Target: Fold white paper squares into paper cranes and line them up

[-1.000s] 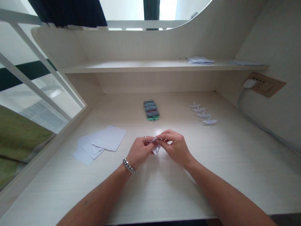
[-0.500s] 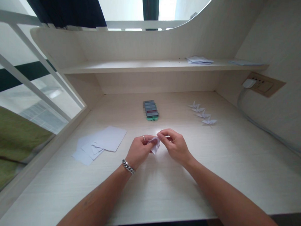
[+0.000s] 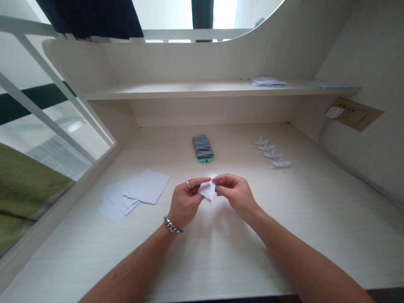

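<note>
A small folded piece of white paper (image 3: 207, 190) is pinched between both my hands just above the pale wooden desk (image 3: 218, 240). My left hand (image 3: 186, 201), with a ring and a chain bracelet at the wrist, grips its left side with closed fingers. Fingertips of my right hand (image 3: 236, 193) pinch its upper right corner. A loose pile of white paper sheets (image 3: 134, 193) lies on the desk to the left of my left hand.
A row of small folded paper figures (image 3: 273, 154) sits at the back right of the desk. A blurred phone-like object (image 3: 202, 148) lies at the back centre. Papers (image 3: 268, 81) rest on the shelf above. A wall socket with plug and cable (image 3: 336, 113) is at right.
The folded paper has been turned and lifted slightly, so a flat white face now shows between my hands. Both hands stayed in nearly the same place.
</note>
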A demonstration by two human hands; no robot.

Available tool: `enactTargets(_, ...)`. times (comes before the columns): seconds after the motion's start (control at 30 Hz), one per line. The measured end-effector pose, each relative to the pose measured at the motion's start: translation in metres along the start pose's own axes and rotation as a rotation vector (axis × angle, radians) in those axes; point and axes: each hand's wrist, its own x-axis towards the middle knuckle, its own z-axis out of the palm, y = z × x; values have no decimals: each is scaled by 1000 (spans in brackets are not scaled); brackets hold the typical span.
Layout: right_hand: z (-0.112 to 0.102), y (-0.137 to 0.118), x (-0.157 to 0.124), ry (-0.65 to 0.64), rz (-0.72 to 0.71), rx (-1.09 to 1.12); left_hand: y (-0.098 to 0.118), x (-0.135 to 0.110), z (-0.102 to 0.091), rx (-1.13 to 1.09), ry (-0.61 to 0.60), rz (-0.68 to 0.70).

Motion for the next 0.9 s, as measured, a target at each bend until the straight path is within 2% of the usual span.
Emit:
enactTargets(0.2, 2, -4, 0, 25, 56, 87, -4, -2, -5, 97, -7, 118)
enactTargets(0.4, 2, -3, -1, -16, 26, 67, -3, -1, -4, 60, -64, 44)
enactTargets(0.57, 1, -5, -1, 1, 29, 9, -2, 1, -3, 23, -42, -23)
enactTargets(0.9, -1, 0, 0, -25, 43, 7, -3, 2, -6, 33, -86, -13)
